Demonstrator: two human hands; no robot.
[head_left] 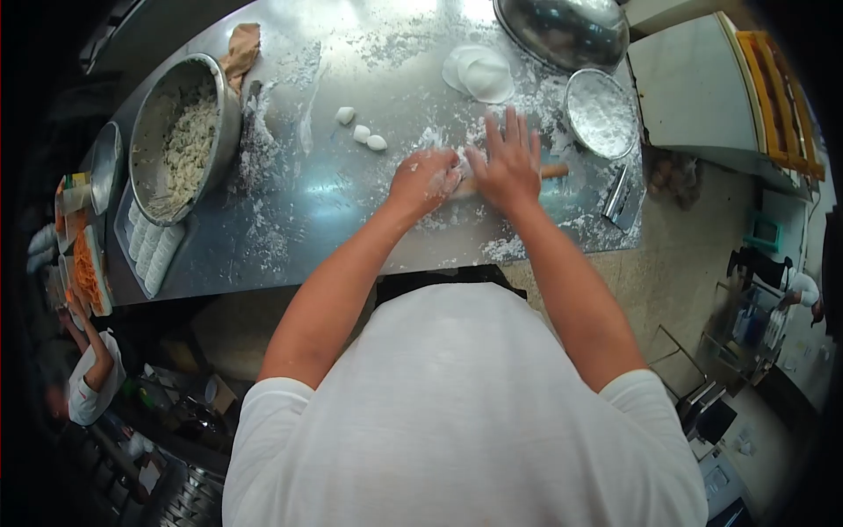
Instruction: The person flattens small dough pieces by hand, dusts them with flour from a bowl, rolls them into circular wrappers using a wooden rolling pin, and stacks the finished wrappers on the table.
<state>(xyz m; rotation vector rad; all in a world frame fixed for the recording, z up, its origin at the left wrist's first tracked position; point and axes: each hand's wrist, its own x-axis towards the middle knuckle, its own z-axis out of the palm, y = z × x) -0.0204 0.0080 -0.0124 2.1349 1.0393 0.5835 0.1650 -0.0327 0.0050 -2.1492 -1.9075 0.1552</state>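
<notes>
My right hand (511, 167) lies with fingers spread over a wooden rolling pin (554, 170), whose end sticks out to the right. Beside it my left hand (425, 182) is curled near the pin's left part; what its fingers hold, if anything, is hidden. Flour dusts the metal table (351, 224) around both hands. Three small white dough pieces (362, 133) lie to the left. Beyond my right hand is a pile of thin round dough sheets (485, 75).
A large bowl of filling (189, 145) and a tray of white rolls (154, 252) stand left. A flour bowl (601, 114), metal scraper (617, 195) and big metal bowl (566, 31) are right. Co-workers (95, 373) are at both far sides.
</notes>
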